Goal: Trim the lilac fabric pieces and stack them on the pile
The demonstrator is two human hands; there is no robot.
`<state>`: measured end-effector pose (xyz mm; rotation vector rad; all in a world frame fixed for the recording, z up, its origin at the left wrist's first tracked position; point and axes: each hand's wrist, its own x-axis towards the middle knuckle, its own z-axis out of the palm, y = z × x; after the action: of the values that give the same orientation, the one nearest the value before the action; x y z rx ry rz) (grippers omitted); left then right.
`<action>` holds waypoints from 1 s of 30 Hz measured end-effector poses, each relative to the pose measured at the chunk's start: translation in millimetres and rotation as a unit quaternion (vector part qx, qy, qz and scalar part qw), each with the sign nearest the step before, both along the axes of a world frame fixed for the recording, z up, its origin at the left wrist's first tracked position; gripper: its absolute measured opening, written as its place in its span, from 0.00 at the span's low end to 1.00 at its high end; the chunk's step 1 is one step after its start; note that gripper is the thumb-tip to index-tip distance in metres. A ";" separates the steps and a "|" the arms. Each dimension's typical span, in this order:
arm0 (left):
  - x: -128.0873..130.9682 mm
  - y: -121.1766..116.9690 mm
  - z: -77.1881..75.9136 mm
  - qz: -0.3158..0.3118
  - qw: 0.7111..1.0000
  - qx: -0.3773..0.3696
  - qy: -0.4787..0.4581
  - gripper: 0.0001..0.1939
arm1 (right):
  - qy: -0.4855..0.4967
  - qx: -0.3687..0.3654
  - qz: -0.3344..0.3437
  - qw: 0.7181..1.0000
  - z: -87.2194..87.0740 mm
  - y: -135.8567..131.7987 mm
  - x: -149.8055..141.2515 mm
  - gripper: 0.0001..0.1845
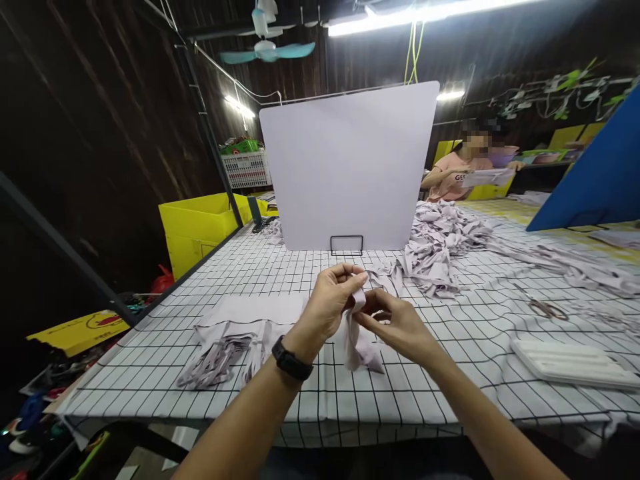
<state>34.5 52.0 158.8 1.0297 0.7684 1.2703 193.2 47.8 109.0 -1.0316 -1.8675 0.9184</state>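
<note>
The left hand (pixel 333 300) was closed on a pale lilac fabric strip (pixel 354 352), its thumb pressing the upper end against the curled fingers. The right hand (pixel 397 325) was narrowed beside it, holding the same strip lower down between thumb and fingers, though the strip's folds hid part of that contact. The strip hung below both hands, in front of the camera wearer and above the near part of a table (pixel 150 373) under a white cloth with black grid lines; I could not tell whether its lowest corner touched the cloth. A black wristband (pixel 291 360) circled the left wrist, its face turned out of sight. To the left lay a stack of similar fabric pieces (pixel 220 360), partly covered by the left hand and forearm, its layers too bunched to count. Beyond the hands, a white panel (pixel 350 167) stood upright at a wire stand (pixel 347 245), blocking the view behind it. A tangled heap of strips (pixel 440 247) sat by its right edge, single pieces lost in the mass. Farther right lay scissors (pixel 546 308), blades thin and faint, and nearer, a white case (pixel 575 363) with unclear contents. A blue panel (pixel 595 173) was cut off by the frame. Behind the table, a person (pixel 457 177) in a pink shirt held pale cloth, the shirt's lettering only partly readable.
</note>
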 end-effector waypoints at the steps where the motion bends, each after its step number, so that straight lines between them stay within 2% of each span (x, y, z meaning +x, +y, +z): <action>1: -1.4 -2.5 4.8 -0.005 1.000 0.001 -0.003 0.18 | -0.005 0.014 -0.012 1.000 -4.5 -1.2 -3.6 0.12; 4: -10.1 -8.3 19.3 -0.023 1.000 0.000 -0.021 0.18 | -0.004 0.025 -0.028 0.999 -18.7 -3.0 -4.2 0.14; 7: -18.6 -12.1 28.7 -0.043 0.998 -0.005 -0.047 0.17 | 0.016 0.014 0.007 1.000 -28.9 -8.2 -5.3 0.19; 10: -24.7 -15.3 32.7 -0.054 0.996 -0.011 -0.063 0.15 | 0.053 -0.012 0.053 0.997 -34.8 -16.4 -13.5 0.11; 14: -36.1 -18.2 36.2 -0.060 0.996 -0.018 -0.068 0.11 | 0.125 -0.087 0.064 0.986 -37.1 -22.8 -12.5 0.18; 18: -52.5 -13.7 37.9 -0.051 0.997 -0.036 -0.050 0.08 | 0.210 -0.177 0.073 0.959 -29.1 -24.7 12.6 0.20; 23: -65.0 -2.5 26.3 -0.073 0.995 -0.065 -0.028 0.07 | 0.306 -0.232 0.055 0.922 -11.1 -28.2 38.5 0.15; 27: -66.9 -3.1 8.0 -0.114 0.990 -0.082 0.002 0.07 | 0.354 -0.251 0.044 0.900 2.8 -32.5 40.2 0.14; 30: -68.1 -9.1 -5.9 -0.155 0.983 -0.092 0.036 0.13 | 0.364 -0.259 0.051 0.893 12.2 -34.9 38.2 0.13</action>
<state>-33.5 42.8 152.9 1.0052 0.7329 0.8827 231.4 13.0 121.1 -0.7191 -1.0664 1.6529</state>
